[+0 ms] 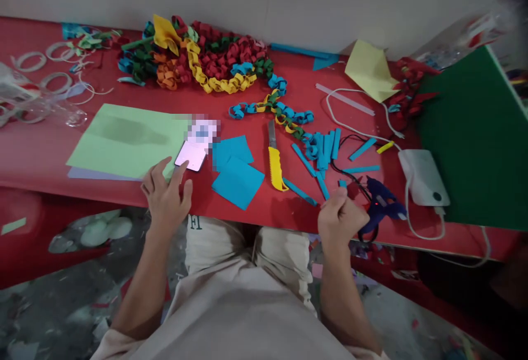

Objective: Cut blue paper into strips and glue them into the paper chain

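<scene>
My left hand (167,198) is open, its fingers apart, with the index fingertip at the lower edge of a lit phone (192,154). That phone overlaps a pale green sheet (124,137). Right of it are two blue paper squares (238,181) and a yellow-handled cutter knife (275,165), blade pointing away. My right hand (340,220) is closed, and a small end of a blue paper strip (342,183) shows at the thumb tip; the fingers hide the rest. Several loose blue strips (303,159) lie beyond this hand. A dark blue glue gun (381,206) rests just to its right.
Coloured paper chains (223,55) are heaped at the back. A white power box (424,177) with cables stands by a green board (474,145) on the right. Tape rings (55,82) and a clear plastic bottle (53,104) lie left. The red table's front edge is near my lap.
</scene>
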Motion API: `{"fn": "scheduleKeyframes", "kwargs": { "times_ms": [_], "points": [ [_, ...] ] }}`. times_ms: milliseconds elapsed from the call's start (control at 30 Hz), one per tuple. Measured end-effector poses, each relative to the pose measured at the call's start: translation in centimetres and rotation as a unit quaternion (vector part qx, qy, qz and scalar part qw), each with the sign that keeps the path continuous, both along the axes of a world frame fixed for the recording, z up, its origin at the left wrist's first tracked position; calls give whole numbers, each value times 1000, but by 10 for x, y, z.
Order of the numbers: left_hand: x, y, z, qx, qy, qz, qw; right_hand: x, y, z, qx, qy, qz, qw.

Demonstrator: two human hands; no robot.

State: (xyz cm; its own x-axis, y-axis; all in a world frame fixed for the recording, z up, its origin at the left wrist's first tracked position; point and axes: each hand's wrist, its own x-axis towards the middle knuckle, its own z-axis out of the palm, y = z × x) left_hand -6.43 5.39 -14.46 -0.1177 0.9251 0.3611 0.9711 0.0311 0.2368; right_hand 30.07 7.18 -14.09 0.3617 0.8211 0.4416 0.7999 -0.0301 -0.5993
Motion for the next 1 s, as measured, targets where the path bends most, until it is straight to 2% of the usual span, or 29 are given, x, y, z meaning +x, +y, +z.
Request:
{"fn": "scheduleKeyframes", "kwargs": {
  "times_ms": [167, 267, 333, 367, 433, 500, 567, 667, 800, 1000],
  "points": [
    [-1, 0, 1, -22, 10, -7, 1000, -11, -28, -17, 34, -26, 56, 998],
    [-3, 0, -1, 31, 16, -12, 999, -9, -29, -24, 29, -52, 71, 996],
    [4, -2, -1, 71, 13, -38, 997, -8, -27, -27, 18, -64, 93, 993],
    [11, -3, -1, 77, 11, -63, 995, -8, -26, -27, 11, -71, 107, 992],
    [30, -6, 2, 40, 10, -141, 989, -8, -25, -28, -1, -85, 128, 988],
    [51, -11, 5, -38, 22, -246, 968, -9, -25, -29, -4, -94, 135, 986],
    [67, -18, 6, -74, 40, -307, 948, -9, -26, -30, -2, -97, 137, 986],
    [73, -28, 5, -36, 57, -313, 947, -8, -27, -32, -5, -100, 141, 985],
    [65, -33, 3, 4, 56, -318, 946, -8, -28, -32, -11, -106, 151, 983],
    [66, -41, 7, -21, 87, -329, 940, -25, -33, -19, -4, -144, 233, 962]
  ]
}}
